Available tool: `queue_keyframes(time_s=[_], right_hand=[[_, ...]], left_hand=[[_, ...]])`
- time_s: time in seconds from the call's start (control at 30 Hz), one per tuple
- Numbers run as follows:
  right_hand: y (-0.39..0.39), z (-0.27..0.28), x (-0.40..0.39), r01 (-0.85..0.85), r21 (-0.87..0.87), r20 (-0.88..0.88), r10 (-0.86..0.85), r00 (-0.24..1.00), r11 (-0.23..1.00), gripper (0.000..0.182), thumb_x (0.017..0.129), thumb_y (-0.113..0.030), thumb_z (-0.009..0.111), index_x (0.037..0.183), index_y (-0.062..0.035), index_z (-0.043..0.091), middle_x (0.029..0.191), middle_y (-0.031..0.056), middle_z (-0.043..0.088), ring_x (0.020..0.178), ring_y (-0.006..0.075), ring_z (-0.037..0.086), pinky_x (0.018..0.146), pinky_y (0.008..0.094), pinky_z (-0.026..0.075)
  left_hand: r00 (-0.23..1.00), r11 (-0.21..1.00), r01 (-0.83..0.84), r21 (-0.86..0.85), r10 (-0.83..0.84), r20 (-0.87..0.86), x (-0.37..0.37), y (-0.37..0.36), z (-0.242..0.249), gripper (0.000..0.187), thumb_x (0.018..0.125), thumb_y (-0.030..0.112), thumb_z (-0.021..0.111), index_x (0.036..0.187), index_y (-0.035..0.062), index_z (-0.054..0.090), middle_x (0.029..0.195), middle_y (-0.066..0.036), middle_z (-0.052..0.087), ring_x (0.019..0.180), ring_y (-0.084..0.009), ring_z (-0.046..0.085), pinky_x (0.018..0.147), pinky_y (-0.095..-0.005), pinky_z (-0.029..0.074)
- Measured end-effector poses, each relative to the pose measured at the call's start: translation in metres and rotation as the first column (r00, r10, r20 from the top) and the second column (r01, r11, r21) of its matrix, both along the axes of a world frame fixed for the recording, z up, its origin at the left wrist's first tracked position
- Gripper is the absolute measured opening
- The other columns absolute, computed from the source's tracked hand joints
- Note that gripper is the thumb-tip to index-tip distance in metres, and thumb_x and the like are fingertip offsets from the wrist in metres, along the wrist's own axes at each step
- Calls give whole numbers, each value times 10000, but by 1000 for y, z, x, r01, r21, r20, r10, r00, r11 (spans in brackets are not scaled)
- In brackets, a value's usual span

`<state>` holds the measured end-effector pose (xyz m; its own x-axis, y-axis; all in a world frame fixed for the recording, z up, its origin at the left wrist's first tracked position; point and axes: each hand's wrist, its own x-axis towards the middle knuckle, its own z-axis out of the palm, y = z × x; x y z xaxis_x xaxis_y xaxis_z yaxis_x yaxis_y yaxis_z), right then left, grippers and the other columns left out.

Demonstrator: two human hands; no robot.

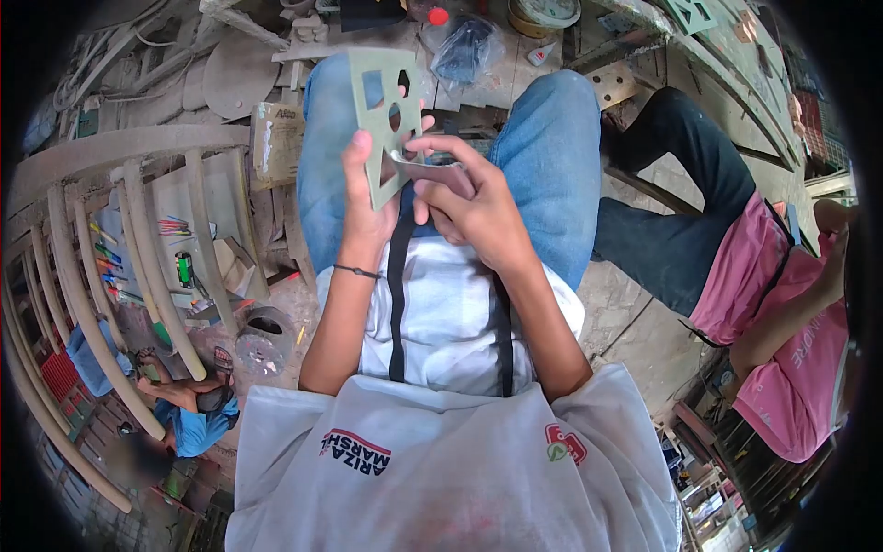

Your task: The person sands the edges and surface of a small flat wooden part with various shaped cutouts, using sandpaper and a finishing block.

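Observation:
My left hand [370,207] grips the lower end of a pale green shape board [373,124], thumb on the near face and fingertips showing past its far edge. The board stands tilted above my lap and has cut-outs, among them a square, a circle and a triangle. Folded sandpaper [449,175], brownish grey, is pinched in my right hand [483,207]. Its edge meets the board by the lower cut-outs, and my right index finger reaches over toward the board's face.
Left of me runs a slatted wooden frame [147,258], with a person in blue [198,423] beyond it. A person in pink [782,359] sits close on my right. Ahead lie a plastic bag [467,51] and a bucket [544,14]. A round grey block [267,340] stands near my left elbow.

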<state>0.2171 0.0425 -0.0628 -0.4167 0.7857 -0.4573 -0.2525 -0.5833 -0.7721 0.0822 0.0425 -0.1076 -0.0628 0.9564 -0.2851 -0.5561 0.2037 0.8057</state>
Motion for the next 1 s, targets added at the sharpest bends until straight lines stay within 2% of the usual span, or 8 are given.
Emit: queue_keyframes(time_s=[0.13,0.27,0.33,0.47,0.57,0.73,0.83,1.0], right_hand=[[-5,8,-7,-108,6,70,108,992,994,214,916,-20,564,1123,27,592,696,100,617,392,39,371,359,213,256],[1,15,-2,-56,-386,-321,-77,944,921,163,926,-81,572,991,68,568,716,111,609,363,27,348,336,196,258],[3,1,-2,-45,-440,-401,-151,903,897,127,918,-75,573,932,51,562,734,152,621,378,57,362,337,220,264],[-4,0,-9,78,-399,-424,-259,868,914,141,927,-86,582,922,52,558,722,149,619,382,57,364,344,229,271],[-5,3,-7,-38,-265,-279,-39,960,964,153,941,-96,575,964,54,552,704,131,605,367,34,347,333,202,263],[6,-2,-4,106,-229,-328,-179,927,968,128,928,-61,574,972,59,581,680,121,619,398,74,399,360,235,270],[2,-6,-2,87,-44,-218,-95,971,995,176,924,-58,582,1058,53,607,697,100,624,420,56,398,374,227,270],[-10,-10,-8,36,256,154,-78,985,966,269,897,-41,611,1153,15,670,820,57,688,586,53,534,548,212,440]], left_hand=[[998,1000,10,7,-10,-68,-1,1,-2,909,877,673,390,1490,9,290,1434,-231,432,1286,-342,480,1005,-425,456],[994,998,-8,59,14,-104,0,1,-6,814,890,598,470,1456,21,376,1381,-156,502,1213,-278,547,943,-378,489],[989,996,-23,82,35,-147,2,1,-5,808,891,588,473,1446,7,388,1381,-150,505,1197,-269,558,929,-372,493],[987,993,10,120,9,-159,-1,0,-8,811,897,575,465,1436,-25,388,1381,-169,503,1209,-267,547,938,-368,487],[990,994,-14,108,29,-135,1,1,-4,818,895,587,470,1428,-29,395,1375,-173,506,1208,-265,545,955,-374,482],[989,994,27,107,-11,-148,-1,2,-10,835,893,616,478,1426,-21,396,1379,-170,500,1230,-278,528,995,-401,468],[993,992,102,69,-98,-66,0,4,-4,912,884,672,421,1491,6,285,1443,-244,418,1294,-350,479,1047,-428,439],[998,998,56,18,-57,30,2,3,4,906,906,688,341,1494,2,270,1435,-268,416,1294,-376,478,996,-465,478]])
